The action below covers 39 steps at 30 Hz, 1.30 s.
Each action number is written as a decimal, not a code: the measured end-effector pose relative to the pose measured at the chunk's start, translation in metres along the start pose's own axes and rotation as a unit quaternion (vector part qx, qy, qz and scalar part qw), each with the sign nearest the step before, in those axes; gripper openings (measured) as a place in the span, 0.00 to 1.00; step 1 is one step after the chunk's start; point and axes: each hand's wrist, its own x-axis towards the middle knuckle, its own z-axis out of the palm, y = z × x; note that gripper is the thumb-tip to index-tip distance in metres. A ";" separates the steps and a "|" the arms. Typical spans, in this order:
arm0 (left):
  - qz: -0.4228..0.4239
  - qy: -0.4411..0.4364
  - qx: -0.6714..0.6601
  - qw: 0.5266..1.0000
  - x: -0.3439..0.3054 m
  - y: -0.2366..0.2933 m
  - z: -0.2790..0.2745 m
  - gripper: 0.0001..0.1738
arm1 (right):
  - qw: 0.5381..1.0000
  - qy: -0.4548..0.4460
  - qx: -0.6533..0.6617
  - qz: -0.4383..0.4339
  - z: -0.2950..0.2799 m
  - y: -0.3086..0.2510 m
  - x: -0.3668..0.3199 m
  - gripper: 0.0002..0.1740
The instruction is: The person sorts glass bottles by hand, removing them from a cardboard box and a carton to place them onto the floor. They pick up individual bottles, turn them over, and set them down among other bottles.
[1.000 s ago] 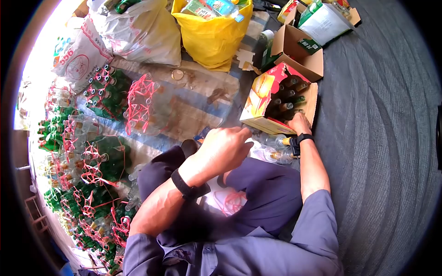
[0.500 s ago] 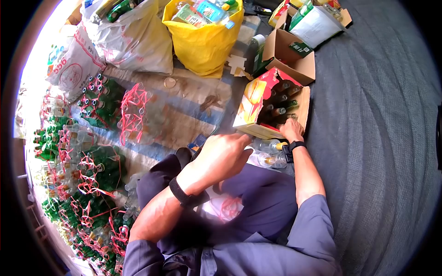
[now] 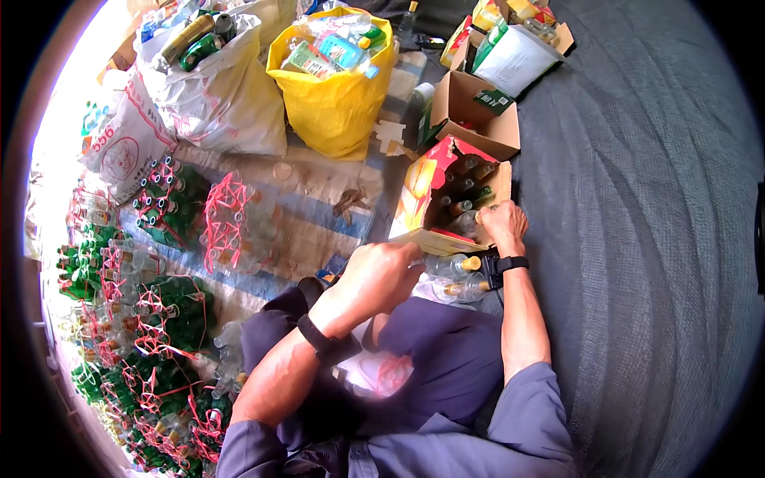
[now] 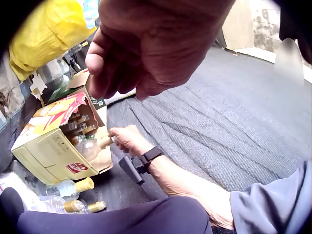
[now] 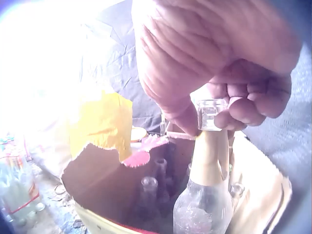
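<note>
My right hand [image 3: 504, 225] is at the open side of a printed cardboard box [image 3: 416, 191]. Its thumb and fingers pinch the mouth of a clear glass bottle [image 5: 202, 204] with a pale gold neck label. The bottle's shoulder is level with the box rim in the right wrist view, its lower part out of sight. Behind it stand more bottles [image 5: 149, 187] inside the box. Over my lap, my left hand [image 3: 366, 283] hovers with loosely bent fingers [image 4: 95, 63] and nothing in them. Several clear bottles [image 4: 63, 189] with gold necks lie beside the box, below my right wrist.
A brown carton [image 3: 486, 123] adjoins the box at the back. Beyond are a yellow bag [image 3: 327, 115] of plastic bottles and white sacks [image 3: 231, 111]. Bundles of bottles tied with pink string [image 3: 227, 219] line the left. Dark fabric sheeting [image 3: 637, 263] covers the right.
My right hand, earlier reaching down into the box, is now higher at its right edge, with a clear bottle's neck in its fingers. My left hand stays over the lap. The head view has shifted.
</note>
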 end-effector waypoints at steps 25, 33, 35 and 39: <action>-0.039 0.169 0.045 0.984 -0.006 -0.001 -0.011 0.51 | 0.862 -0.010 0.469 -0.194 -0.154 -0.123 -0.118 0.14; -0.166 0.123 -0.079 0.975 -0.022 -0.006 -0.011 0.44 | 0.776 -0.103 0.595 -0.185 -0.091 -0.148 -0.103 0.20; -0.243 0.092 -0.122 0.958 -0.023 -0.006 -0.019 0.43 | 0.774 -0.145 0.584 -0.195 -0.063 -0.150 -0.102 0.22; -0.275 0.142 -0.162 0.937 -0.027 -0.019 -0.016 0.45 | 0.821 -0.246 0.462 -0.228 -0.046 -0.146 -0.101 0.25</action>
